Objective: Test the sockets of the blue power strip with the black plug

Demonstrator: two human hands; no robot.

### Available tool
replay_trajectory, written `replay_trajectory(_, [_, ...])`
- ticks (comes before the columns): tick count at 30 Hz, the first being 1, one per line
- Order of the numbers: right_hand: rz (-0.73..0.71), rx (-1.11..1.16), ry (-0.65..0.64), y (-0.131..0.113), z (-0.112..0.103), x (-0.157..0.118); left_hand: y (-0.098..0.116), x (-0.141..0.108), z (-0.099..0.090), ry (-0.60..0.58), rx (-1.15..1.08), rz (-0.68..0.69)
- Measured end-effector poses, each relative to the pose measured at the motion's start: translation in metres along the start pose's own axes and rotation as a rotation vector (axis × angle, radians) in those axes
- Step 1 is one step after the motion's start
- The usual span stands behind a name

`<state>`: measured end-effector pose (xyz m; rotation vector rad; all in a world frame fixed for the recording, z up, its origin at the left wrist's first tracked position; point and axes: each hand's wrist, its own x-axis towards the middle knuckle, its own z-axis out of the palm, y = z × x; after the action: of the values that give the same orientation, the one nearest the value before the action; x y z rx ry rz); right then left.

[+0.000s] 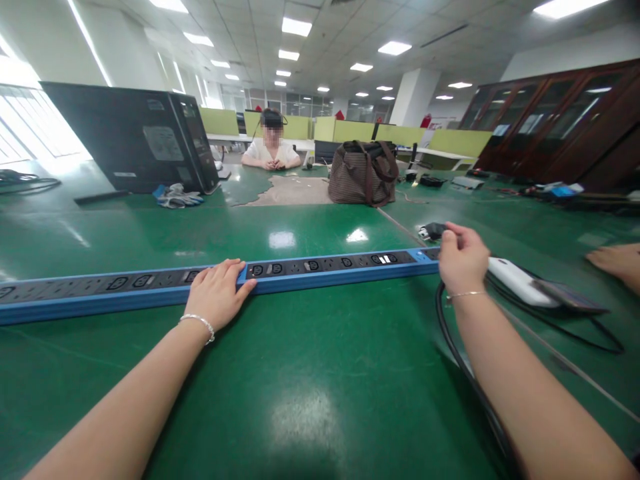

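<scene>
A long blue power strip with a row of black sockets lies across the green table. My left hand rests on it left of the middle, fingers over its top and thumb along the front edge. Near the strip's right end, my right hand is closed on a black plug, whose metal prongs point left just above and behind the strip. A thick black cable hangs below my right hand and runs along my forearm.
A white device with a dark end and a cable lies right of my right hand. Another person's hand is at the right edge. Farther back are a computer tower, gloves, a brown bag and a seated person.
</scene>
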<state>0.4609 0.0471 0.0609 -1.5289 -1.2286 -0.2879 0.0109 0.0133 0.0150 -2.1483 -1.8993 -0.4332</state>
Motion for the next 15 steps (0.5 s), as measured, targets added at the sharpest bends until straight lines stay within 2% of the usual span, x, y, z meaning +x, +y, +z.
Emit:
replay_trajectory(8, [0.126,0.077,-0.115,-0.017,0.018,-0.024,-0.001,0.001,0.001,-0.012,-0.016,-0.002])
replay_trajectory(15, [0.161,0.156,-0.393,-0.056,0.034,-0.046,0.001,0.001,-0.001,-0.013,-0.002,-0.006])
